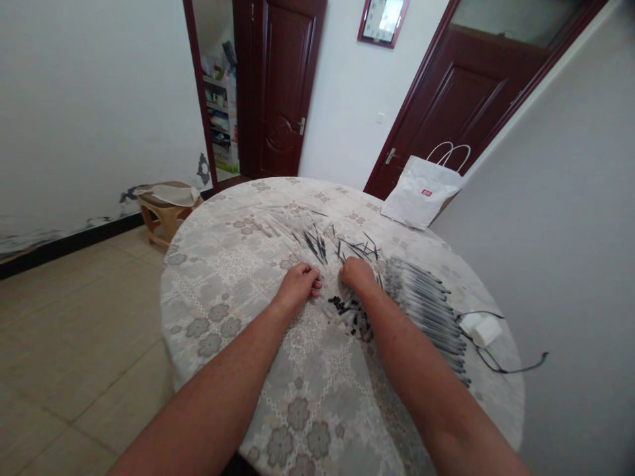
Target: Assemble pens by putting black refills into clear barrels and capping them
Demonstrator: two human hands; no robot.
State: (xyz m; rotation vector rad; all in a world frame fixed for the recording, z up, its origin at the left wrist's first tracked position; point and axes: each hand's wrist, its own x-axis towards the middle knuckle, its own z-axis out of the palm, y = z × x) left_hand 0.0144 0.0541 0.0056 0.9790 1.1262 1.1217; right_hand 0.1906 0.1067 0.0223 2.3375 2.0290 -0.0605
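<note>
My left hand (pixel 299 281) rests over the middle of the table with its fingers curled together; what they hold, if anything, is too small to make out. My right hand (pixel 358 272) is closed, knuckles up, beside the scattered thin black pen refills (pixel 364 248), and its fingertips are hidden. Beyond my left hand lies a bunch of dark refills (pixel 315 244) next to pale, clear pen tubes (pixel 272 223). Small black and whitish pen caps (pixel 351 314) are heaped below my right hand, partly covered by my forearm. Rows of grey-looking pens (pixel 421 297) are stacked to the right.
The round table has a patterned cloth (pixel 218 277). Eyeglasses (pixel 501 370) and a white crumpled item (pixel 483 329) lie at its right edge. A white paper bag (pixel 419 192) stands at the back right. A wooden stool (pixel 163 211) is left of the table.
</note>
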